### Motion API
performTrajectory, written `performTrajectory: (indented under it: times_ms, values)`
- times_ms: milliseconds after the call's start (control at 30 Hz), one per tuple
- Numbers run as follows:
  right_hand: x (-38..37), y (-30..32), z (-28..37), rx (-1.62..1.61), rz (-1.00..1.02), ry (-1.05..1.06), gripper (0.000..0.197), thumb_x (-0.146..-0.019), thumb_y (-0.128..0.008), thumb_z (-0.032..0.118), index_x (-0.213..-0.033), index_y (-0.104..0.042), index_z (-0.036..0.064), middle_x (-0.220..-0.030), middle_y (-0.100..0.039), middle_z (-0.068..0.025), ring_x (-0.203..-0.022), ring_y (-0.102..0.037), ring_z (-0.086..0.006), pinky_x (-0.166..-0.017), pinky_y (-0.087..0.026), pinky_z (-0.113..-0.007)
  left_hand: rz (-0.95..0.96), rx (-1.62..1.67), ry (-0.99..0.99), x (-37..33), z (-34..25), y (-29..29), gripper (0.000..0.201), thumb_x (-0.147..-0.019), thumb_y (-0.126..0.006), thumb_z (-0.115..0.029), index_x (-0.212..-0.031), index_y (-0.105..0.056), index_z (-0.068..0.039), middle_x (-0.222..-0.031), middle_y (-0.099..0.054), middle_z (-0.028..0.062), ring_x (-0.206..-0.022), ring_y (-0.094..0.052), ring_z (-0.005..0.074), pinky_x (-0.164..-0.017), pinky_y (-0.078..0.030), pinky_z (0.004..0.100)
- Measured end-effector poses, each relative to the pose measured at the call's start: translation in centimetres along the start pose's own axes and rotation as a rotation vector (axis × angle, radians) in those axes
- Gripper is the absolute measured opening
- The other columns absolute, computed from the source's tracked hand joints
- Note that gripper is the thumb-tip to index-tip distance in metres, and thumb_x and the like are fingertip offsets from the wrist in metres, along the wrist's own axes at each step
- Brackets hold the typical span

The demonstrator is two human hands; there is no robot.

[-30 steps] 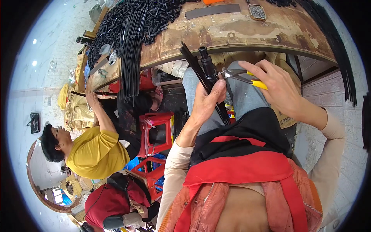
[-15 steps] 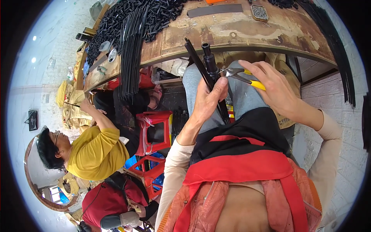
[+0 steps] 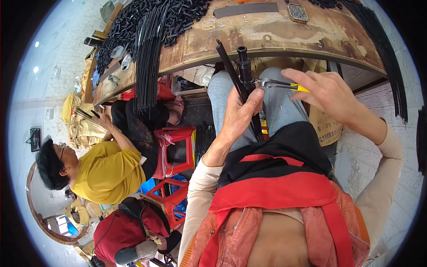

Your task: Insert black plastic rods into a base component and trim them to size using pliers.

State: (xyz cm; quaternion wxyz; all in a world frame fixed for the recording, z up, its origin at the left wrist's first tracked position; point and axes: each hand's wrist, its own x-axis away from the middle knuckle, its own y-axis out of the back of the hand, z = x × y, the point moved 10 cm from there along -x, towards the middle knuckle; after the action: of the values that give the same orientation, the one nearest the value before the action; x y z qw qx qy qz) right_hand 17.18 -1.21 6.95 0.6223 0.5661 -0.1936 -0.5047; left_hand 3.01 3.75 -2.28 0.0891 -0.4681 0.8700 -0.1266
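Observation:
My left hand [image 3: 242, 111] is closed around a black umbrella frame [image 3: 245, 66], a stepped tube with slim rods alongside, held nearly upright above my lap. In my right hand [image 3: 333, 95] is a pair of pliers [image 3: 284, 84] with yellow grips. Their metal jaws reach the collar of the frame, just above my left thumb, where a thin bright wire seems to show. The handles lie close together. My left fingers are mostly hidden behind the frame.
Ahead stands a worn wooden table [image 3: 267, 42] with a heap of small black parts [image 3: 129, 31], bundled black rods [image 3: 149, 58], a grey strip [image 3: 245, 10] and a tin of small metal pieces [image 3: 297, 13]. Two co-workers sit left, near red stools [image 3: 175, 151].
The pliers' handles have come together from a spread position, and my right hand has shifted slightly right. The frame stays in my left hand. The yellow-sleeved co-worker's hands have moved.

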Motion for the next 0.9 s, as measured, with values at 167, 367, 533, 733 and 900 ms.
performTrajectory:
  times_ms: [167,367,533,733,900]
  values:
    - [3.4,-5.5,0.9,-1.146,0.796,-0.681,0.059,-0.074,-0.077,0.012,-0.123,-0.045,0.0049,-0.064,-0.055,-0.0093,-0.059,-0.061,-0.0232,-0.057,-0.047,-0.034,0.175,0.149,0.048,0.7,0.2,-1.6,0.023,-0.097,-0.060,-0.023,-0.084,-0.050,-0.007,-0.065,-0.042,-0.0051,-0.056,-0.036,0.0049,-0.050,-0.029,0.0225]
    - [0.6,-1.0,0.1,-0.210,-0.001,-0.107,0.061,-0.075,-0.072,0.007,-0.128,-0.044,0.0016,-0.087,-0.058,-0.0106,-0.070,-0.061,-0.0263,-0.064,-0.050,-0.036,0.032,0.118,0.067,0.4,0.2,-0.9,0.022,-0.096,-0.062,-0.024,-0.087,-0.049,-0.008,-0.066,-0.042,-0.0050,-0.056,-0.036,0.0053,-0.050,-0.030,0.0229]
    - [0.7,-0.7,0.9,0.029,-0.006,0.061,0.059,-0.075,-0.070,0.004,-0.129,-0.045,0.0020,-0.094,-0.059,-0.0124,-0.075,-0.062,-0.0302,-0.068,-0.051,-0.039,-0.022,0.090,0.013,-0.5,0.5,0.2,0.023,-0.095,-0.063,-0.025,-0.091,-0.049,-0.008,-0.067,-0.042,-0.0049,-0.056,-0.036,0.0057,-0.050,-0.030,0.0229]
    - [5.3,-7.0,1.4,-1.282,0.951,-0.720,0.056,-0.075,-0.072,0.006,-0.123,-0.044,-0.0013,-0.075,-0.059,-0.0125,-0.056,-0.061,-0.0214,-0.057,-0.048,-0.032,0.204,0.205,0.073,0.5,0.5,-2.1,0.025,-0.096,-0.062,-0.029,-0.093,-0.048,-0.008,-0.067,-0.042,-0.0044,-0.057,-0.036,0.0059,-0.050,-0.030,0.0225]
    - [1.5,0.3,1.1,-0.165,-0.033,-0.036,0.059,-0.079,-0.064,0.002,-0.133,-0.040,0.0023,-0.103,-0.055,-0.0175,-0.092,-0.058,-0.0381,-0.078,-0.049,-0.040,0.049,0.111,0.041,-0.2,0.6,-1.1,0.023,-0.096,-0.062,-0.026,-0.097,-0.049,-0.007,-0.066,-0.042,-0.0050,-0.056,-0.037,0.0053,-0.051,-0.031,0.0220]
